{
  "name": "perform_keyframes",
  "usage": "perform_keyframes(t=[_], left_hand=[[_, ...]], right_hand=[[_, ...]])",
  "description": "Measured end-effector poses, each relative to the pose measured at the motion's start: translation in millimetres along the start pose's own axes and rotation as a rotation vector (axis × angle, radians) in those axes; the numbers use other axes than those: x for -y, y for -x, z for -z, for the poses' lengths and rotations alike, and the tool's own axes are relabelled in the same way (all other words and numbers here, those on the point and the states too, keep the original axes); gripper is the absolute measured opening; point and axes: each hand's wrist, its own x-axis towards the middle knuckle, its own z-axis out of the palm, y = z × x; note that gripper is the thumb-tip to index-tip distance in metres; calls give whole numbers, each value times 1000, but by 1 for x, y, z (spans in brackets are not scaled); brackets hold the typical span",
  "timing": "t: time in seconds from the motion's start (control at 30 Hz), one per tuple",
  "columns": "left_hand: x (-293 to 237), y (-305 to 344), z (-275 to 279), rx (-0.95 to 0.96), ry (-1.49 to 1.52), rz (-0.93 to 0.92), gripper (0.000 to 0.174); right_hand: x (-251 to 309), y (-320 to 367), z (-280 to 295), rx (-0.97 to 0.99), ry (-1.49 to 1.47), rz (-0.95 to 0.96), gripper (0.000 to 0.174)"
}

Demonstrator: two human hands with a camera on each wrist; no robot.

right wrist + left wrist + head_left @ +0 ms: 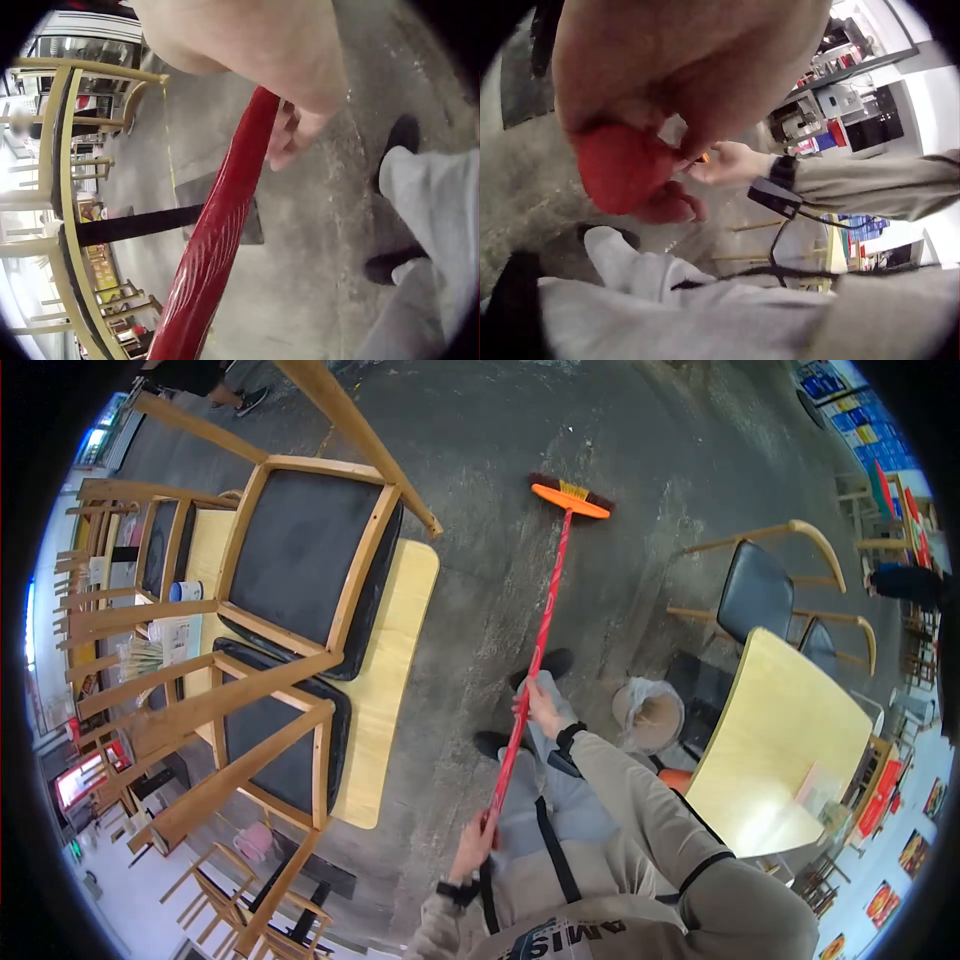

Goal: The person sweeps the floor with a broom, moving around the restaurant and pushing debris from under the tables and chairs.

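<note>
A push broom with a red handle (545, 622) slants away from my body, its orange head (572, 498) and dark and yellow bristles out on the grey floor. Near the top end of the handle, my left hand (472, 847) grips it with curled fingers. Further down, my right hand (542, 710) holds the same handle. The left wrist view has the rounded red handle end (622, 169) close up, protruding from the left hand (690, 60). In the right wrist view, the red handle (214, 240) runs out of the right hand (262, 52).
Left stands a yellow table (405, 630) with upturned black-seated chairs (300, 550) on it. At right are another yellow table (775, 760), a black chair (757, 590) and a lined bin (648, 715). A person's leg and shoe (252, 401) show at the top left.
</note>
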Motion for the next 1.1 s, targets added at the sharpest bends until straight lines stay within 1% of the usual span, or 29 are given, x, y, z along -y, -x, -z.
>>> perform_keyframes(t=[0.07,0.1,0.13,0.17,0.2,0.23,0.27,0.3,0.33,0.37,0.4,0.43,0.47,0.5,0.53,0.57,0.6,0.63,0.67,0.7,0.73,0.77,0.8,0.83,0.9,0.93,1.0,1.07,1.1], left_hand=[[18,58,10,20,150,97,32],[43,82,15,38,113,125,31],[41,114,22,4,-14,107,31],[76,138,26,-15,-96,149,30],[101,165,29,3,-16,183,30],[126,194,33,5,-158,3,32],[153,215,31,3,121,309,41],[172,250,31,94,-566,30,66],[148,264,17,-77,-599,120,56],[125,270,1,-244,-629,212,46],[135,266,-5,-244,-633,214,46],[154,263,-8,-208,-485,332,40],[163,260,-11,-163,-341,447,35],[124,248,-12,-212,-311,358,32],[128,238,-17,-187,-314,358,32],[142,218,-27,-276,-292,244,31],[147,205,-36,-369,-268,139,31],[119,178,-33,-354,-290,183,33],[89,139,-26,-345,-314,223,38],[54,105,-23,-357,-307,216,40],[18,71,-20,-368,-301,208,42],[-10,34,-22,-460,-253,4,43],[-41,-1,-18,-364,-244,110,44],[-66,-37,-19,-397,-187,-2,46],[-140,-96,-12,-355,-199,-8,49],[-172,-120,-12,-403,-189,-94,50],[-213,-144,-19,-450,-171,-180,50],[-232,-154,-24,-329,-102,-81,51],[-254,-131,-19,-188,1,57,52]], right_hand=[[-47,6,-14,-39,-43,-24,60],[-77,-3,-17,-9,-99,-121,54],[-102,-1,-23,24,-156,-222,47],[-117,11,-29,19,-108,-253,45],[-130,22,-34,17,-60,-280,42],[-149,27,-36,22,-20,-245,40],[-167,28,-39,9,-94,-273,38],[-171,40,-43,18,-165,-445,33],[-176,57,-47,90,-203,-441,26],[-181,71,-53,37,-35,-395,24],[-184,80,-60,-18,128,-347,23],[-183,83,-64,-21,120,-352,23],[-183,85,-65,-140,85,-261,22],[-184,87,-63,-268,53,-172,22],[-167,82,-69,-403,183,4,25],[-145,79,-56,-267,164,109,28],[-154,38,-55,-322,154,89,20],[-129,13,-51,-236,-34,-24,10],[-105,-22,-49,-241,213,32,28],[-84,-64,-48,-249,214,125,31],[-22,-69,-52,-209,195,251,33],[18,-96,-52,-243,212,409,35],[56,-124,-52,-279,234,567,36],[119,-94,-56,-225,181,559,41],[158,-149,-50,-159,261,638,42],[196,-129,-51,-97,261,488,41],[220,-134,-51,-97,205,459,38],[225,-141,-43,-103,139,427,36],[216,-150,-35,-150,388,494,35]])
